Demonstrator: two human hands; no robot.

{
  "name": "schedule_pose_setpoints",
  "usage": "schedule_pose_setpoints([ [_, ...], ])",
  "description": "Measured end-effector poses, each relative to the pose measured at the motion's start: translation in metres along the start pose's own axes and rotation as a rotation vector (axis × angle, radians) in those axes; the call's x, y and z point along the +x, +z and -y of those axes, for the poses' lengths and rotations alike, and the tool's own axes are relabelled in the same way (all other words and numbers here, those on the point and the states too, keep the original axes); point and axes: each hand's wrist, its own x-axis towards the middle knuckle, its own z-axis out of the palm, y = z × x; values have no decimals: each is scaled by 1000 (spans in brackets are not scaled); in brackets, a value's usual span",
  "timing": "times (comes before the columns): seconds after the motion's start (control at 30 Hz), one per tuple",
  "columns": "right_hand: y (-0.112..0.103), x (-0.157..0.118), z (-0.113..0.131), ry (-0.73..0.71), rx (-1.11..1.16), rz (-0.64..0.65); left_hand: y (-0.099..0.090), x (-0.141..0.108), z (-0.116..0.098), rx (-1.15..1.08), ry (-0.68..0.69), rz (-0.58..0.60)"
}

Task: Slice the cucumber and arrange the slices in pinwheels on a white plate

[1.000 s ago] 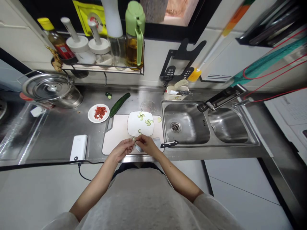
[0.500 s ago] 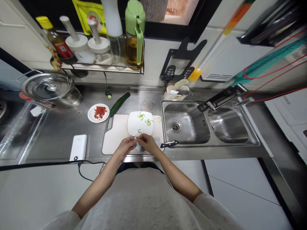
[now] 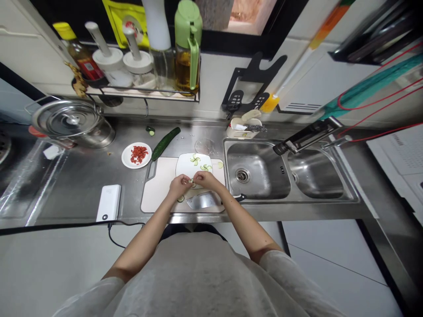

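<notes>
Over the near edge of a white square plate [image 3: 185,164], my left hand [image 3: 180,185] and my right hand [image 3: 205,179] meet with fingertips pinched. Between them is a small cucumber slice [image 3: 191,180], mostly covered by the fingers. Thin cucumber slices sit in two pinwheel shapes [image 3: 195,160] on the plate. Beneath the plate lies a pale cutting board [image 3: 157,185]. A knife [image 3: 202,200] with a broad blade rests on the board near my right forearm, which partly covers it. Below my left hand is a loose cucumber slice [image 3: 180,198], and another piece [image 3: 220,165] is by the board's right edge.
A whole-looking cucumber [image 3: 165,143] lies behind the board, beside a small plate [image 3: 124,162] of red bits. Further left are a lidded steel pot [image 3: 95,134] and a white power bank [image 3: 109,202] with a cable. To the right is a double sink [image 3: 261,196].
Both hands have moved forward from the plate's near side to over its near edge, still pinching. The knife blade and a loose cucumber slice on the board now show.
</notes>
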Motion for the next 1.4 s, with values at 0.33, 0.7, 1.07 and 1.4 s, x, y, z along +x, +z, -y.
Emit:
schedule_pose_setpoints([
  [0.33,3,7,1,19,-248,30,5,5,-9,514,4,-10],
  [0.7,4,12,6,109,-417,59,8,5,-19,743,-37,38],
  [1.07,4,15,13,244,-491,66,7,10,-17,737,-85,64],
  [1.4,7,16,11,234,-505,55,11,10,-24,807,-93,73],
])
